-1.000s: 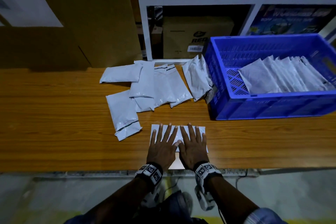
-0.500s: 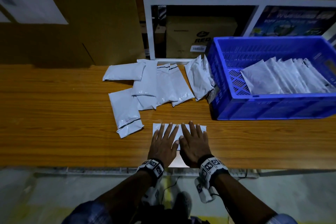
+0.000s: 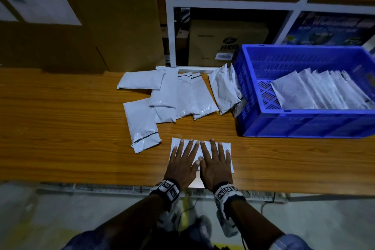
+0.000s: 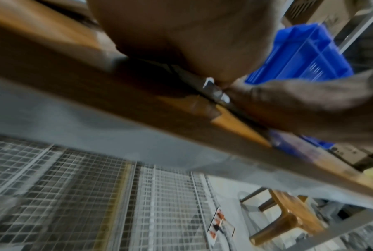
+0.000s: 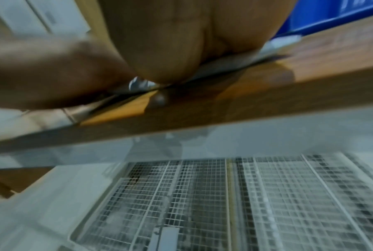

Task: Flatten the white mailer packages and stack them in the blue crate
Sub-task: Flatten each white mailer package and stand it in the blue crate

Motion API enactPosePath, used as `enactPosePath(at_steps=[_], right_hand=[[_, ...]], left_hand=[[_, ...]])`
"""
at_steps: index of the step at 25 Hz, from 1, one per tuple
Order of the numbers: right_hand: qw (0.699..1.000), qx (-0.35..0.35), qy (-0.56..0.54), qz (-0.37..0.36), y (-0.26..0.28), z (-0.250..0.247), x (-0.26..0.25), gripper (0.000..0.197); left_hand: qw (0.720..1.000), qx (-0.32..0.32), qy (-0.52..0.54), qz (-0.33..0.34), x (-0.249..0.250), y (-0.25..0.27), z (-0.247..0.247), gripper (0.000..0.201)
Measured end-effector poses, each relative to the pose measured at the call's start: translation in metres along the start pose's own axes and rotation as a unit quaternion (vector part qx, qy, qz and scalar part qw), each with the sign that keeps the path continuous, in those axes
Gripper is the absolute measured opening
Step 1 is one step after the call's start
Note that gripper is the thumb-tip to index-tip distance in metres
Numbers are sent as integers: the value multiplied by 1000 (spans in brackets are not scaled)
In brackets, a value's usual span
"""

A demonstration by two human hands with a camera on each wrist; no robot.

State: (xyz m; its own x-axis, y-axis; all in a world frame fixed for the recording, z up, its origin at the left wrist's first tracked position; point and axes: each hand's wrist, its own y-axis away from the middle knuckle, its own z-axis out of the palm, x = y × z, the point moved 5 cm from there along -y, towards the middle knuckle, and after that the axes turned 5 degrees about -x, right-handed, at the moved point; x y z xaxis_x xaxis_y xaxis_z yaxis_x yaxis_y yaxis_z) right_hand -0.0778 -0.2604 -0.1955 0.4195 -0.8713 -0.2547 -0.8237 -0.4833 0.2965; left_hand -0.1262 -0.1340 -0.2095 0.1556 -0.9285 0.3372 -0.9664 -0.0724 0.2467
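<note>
White mailer (image 3: 228,149) long axis left-right, left hand (image 3: 182,165), right hand (image 3: 215,166) pressing flat, fingers straight

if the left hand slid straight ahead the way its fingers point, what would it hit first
Probably the nearest loose mailer in the pile, past the far edge of the pressed mailer under the left hand; bare table lies between.

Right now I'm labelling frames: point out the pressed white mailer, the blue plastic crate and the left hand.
Pressed white mailer (image 3: 176,141), head view, far-left corner.
Blue plastic crate (image 3: 304,126), head view, near wall.
Left hand (image 3: 182,165), head view, back.
</note>
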Motion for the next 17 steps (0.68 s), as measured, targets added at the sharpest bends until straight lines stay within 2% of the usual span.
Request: enactPosePath(at_steps=[3,6,11,13,15,17], right_hand=[[1000,-21,-6,-5,-4,2,4,58],[998,-52,-27,-22,-9,2,11,58],[995,-64,-70,-37,-9,-3,12,57],[992,-47,-107,-42,-6,-9,12,54],[991,0,-131,-13,-3,-16,14,52],[995,69,-68,33,3,-19,17,56]], left_hand=[[999,17,36,-8,2,-1,-7,62],[999,39,11,-13,3,-1,-10,60],[1000,-3,8,-12,1,1,1,60],[1000,-6,-1,-19,1,0,1,61],[1000,0,-3,-31,2,0,0,63],[999,1,2,-42,6,0,-1,66]])
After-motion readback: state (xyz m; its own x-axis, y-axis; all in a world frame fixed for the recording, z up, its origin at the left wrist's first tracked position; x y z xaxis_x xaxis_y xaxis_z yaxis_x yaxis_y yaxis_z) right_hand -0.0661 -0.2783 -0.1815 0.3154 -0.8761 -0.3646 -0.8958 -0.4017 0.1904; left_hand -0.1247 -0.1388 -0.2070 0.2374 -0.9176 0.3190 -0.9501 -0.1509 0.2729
